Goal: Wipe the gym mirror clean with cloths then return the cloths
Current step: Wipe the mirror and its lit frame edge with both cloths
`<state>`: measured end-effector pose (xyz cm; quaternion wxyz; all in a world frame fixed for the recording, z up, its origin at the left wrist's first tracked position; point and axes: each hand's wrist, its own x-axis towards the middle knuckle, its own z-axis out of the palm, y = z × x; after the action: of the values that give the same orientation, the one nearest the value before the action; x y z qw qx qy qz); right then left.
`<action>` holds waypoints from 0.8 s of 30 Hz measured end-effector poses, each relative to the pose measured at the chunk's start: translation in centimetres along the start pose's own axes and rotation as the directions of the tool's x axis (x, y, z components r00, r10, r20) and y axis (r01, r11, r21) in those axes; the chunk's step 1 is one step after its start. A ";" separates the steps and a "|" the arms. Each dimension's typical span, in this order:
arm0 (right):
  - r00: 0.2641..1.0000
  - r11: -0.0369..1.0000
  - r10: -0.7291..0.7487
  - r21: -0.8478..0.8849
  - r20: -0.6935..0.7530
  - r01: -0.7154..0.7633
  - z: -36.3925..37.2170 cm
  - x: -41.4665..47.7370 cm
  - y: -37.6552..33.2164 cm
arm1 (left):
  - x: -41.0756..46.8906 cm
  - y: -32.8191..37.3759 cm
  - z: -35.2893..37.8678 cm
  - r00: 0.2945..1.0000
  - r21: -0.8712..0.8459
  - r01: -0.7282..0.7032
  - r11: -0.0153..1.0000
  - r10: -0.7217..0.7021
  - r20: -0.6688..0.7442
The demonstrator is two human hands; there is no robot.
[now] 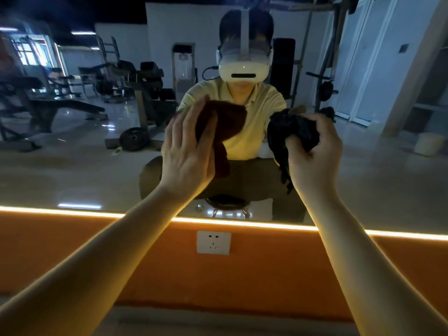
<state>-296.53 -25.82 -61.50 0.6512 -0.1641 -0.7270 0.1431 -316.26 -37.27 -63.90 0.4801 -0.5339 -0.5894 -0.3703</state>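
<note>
Left hand [188,151] presses a brown cloth [224,124] flat-fingered against the mirror [72,166]; right hand [312,151] grips a bunched dark cloth [291,132].

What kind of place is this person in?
Most likely a gym: the big wall mirror reflects weight benches and a loose weight plate lying on the floor.

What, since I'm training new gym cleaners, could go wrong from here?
The left hand only presses the brown cloth flat against the mirror, so it might slip and fall. The dark cloth is bunched in the right hand, so it may smear. If either is damp, drips could reach the wall socket below.
</note>
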 end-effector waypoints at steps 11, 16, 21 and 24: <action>0.998 1.000 -0.012 0.011 0.059 0.012 -2.5 0.4 2.4 | -13.2 4.9 7.3 0.769 -0.014 -0.516 0.856 0.471 0.433; 0.999 0.999 -0.020 0.038 0.025 0.019 -2.7 1.0 2.2 | -3.2 2.2 4.6 0.932 0.063 -0.347 0.936 0.336 0.139; 0.986 0.996 0.084 0.038 -0.146 -0.079 -4.4 1.4 3.6 | 3.4 3.4 4.4 0.988 0.106 -0.074 0.992 0.087 -0.129; 0.972 0.990 0.133 0.073 -0.192 -0.121 -5.1 2.0 4.7 | -1.1 5.6 6.3 0.973 0.028 -0.231 0.973 0.231 -0.016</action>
<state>-291.43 -20.78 -61.15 0.7141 -0.2039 -0.6424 0.1894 -311.84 -30.72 -67.02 0.5323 -0.5891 -0.5234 -0.3094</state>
